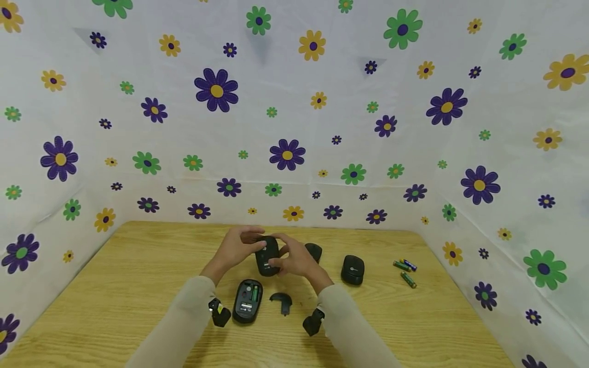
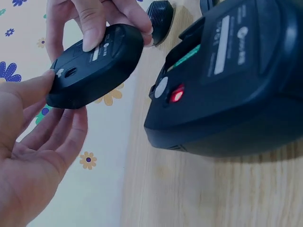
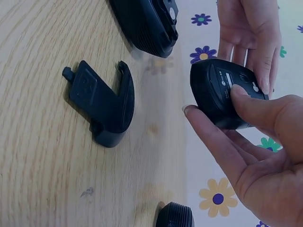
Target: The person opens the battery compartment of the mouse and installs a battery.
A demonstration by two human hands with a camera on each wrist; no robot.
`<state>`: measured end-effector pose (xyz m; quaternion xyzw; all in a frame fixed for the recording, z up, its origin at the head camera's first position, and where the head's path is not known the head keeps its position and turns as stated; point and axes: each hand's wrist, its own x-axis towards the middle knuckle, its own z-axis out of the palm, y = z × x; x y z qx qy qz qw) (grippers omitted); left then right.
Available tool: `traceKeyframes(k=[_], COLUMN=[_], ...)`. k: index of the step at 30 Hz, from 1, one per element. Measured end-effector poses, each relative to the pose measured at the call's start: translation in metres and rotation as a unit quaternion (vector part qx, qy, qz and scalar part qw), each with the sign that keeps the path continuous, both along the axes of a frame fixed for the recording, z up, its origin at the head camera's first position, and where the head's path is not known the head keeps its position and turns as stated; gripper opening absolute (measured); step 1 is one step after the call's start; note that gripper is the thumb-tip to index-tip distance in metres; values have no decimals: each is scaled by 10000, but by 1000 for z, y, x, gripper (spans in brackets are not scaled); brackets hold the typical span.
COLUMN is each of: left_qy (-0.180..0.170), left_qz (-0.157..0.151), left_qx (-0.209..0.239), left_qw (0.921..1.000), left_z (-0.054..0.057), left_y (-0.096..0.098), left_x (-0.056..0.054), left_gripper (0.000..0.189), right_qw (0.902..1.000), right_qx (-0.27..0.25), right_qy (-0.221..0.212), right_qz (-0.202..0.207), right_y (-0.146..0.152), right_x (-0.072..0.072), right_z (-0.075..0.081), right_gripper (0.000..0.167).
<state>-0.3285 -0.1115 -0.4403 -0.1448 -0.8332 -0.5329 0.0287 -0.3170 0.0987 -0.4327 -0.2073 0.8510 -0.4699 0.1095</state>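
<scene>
Both hands hold a black computer mouse [image 1: 266,260] above the table, underside with its label facing up. My left hand [image 1: 236,249] pinches its far end, thumb on the underside and fingers beneath. My right hand [image 1: 296,258] grips the near end, thumb pressed on the underside close to the label. Below the hands lies a second mouse [image 1: 245,313], upside down with its battery compartment uncovered. A green battery [image 1: 255,293] sits inside, and a red sensor light [image 2: 177,94] glows in the left wrist view. Beside it rests a curved black battery cover [image 3: 97,97].
Another black mouse [image 1: 353,270] stands to the right, and a dark mouse [image 1: 314,251] is partly hidden behind the right hand. Several loose batteries [image 1: 408,279] lie farther right on the wooden table [image 1: 152,271]. A flower-printed sheet [image 1: 294,122] encloses the back and sides.
</scene>
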Motion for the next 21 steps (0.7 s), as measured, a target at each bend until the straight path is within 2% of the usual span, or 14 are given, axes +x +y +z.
traceKeyframes(k=[6,8,13,21], left_qy=[-71,-141,-528,-916], left_qz=[-41,-115,-433,-569], left_qx=[140,318,717,768], left_qw=[9999,9993,9951,9912], left_z=[-5,-6,-10,-12], left_y=[-2,-4,-7,-8], left_x=[0,1,4,8], left_gripper=[44,47,53,53], right_qw=[9999,9998,9991,9980], right_qx=[-137,-182,-357,-579], right_qy=[-15,23,0,-125], right_qz=[-93,-112,-208,-208], right_y=[1,0,-1,-1], right_x=[1,3,6,6], right_z=[0,0,1,0], right_gripper=[67,67,66,64])
